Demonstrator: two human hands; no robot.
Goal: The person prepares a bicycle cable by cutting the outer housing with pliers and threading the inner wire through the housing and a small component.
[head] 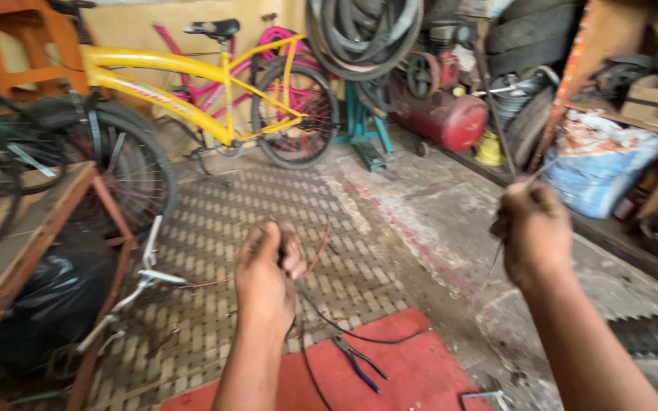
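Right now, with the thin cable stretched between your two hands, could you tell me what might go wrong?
The thin dark cable trails loosely over the red floor mat, so it might snag on the blue-handled pliers lying there. The stiff wire end above the right hand points upward and could whip toward the face. The left hand pinches close to a reddish wire, which might tangle.

The floor [436, 221] is rough, stained concrete, with a faded pink streak running along it. A ribbed, chequered mat [268, 221] covers the middle stretch, and a red mat [413, 365] lies at the near edge. On the red mat rest blue-handled pliers [359, 365] and a loop of thin black cable [344, 331]. A yellow bicycle [192, 99] stands on the floor at the back, a red compressor tank [443, 118] beside it, and a black bag [51, 304] sits under the wooden surface [32, 228] at left.
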